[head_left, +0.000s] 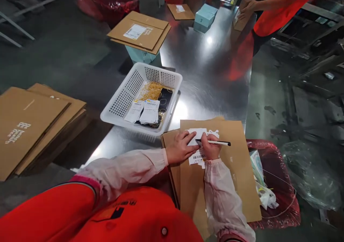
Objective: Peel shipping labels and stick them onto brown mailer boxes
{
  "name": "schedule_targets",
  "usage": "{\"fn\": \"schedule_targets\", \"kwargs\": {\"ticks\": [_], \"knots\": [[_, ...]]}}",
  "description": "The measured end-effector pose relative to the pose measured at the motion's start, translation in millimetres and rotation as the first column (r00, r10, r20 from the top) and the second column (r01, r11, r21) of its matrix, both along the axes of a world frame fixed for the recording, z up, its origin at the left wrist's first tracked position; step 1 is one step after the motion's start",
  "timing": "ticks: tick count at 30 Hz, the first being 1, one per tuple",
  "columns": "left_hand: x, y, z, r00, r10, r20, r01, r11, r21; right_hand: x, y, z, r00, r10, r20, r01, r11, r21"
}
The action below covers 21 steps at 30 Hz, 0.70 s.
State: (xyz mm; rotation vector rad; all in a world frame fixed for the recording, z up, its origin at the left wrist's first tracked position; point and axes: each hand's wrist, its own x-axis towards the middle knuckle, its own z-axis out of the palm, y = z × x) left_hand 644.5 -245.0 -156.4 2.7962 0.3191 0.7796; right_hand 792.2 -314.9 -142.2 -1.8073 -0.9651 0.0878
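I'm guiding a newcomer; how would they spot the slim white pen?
Find the shiny metal table. Nearer the camera than its white perforated plastic basket lies flat brown cardboard bearing white printed paper. There the right hand grips the slim white pen, whose black end sets it apart from the paper.

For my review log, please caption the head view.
Right hand holds a pen over a paper label on cardboard; left hand touches the label.

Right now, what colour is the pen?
The pen is white with black ends, clearest in the head view.
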Motion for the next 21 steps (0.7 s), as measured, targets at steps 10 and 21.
{"fn": "schedule_targets", "kwargs": {"ticks": [10, 21], "knots": [[-0.1, 1.1, 0.8, 1.0, -0.005, 0.011, 0.005, 1.0, 0.015, 0.0, 1.4, 1.1, 1.0, -0.002, 0.019, 0.002, 1.0, 0.017], [0.0, 1.3, -3.1, 1.0, -0.008, 0.023, 0.008, 1.0, 0.023, 2.0, 0.9, -3.2, 1.0, 0.007, 0.022, -0.007, 1.0, 0.003]]}}
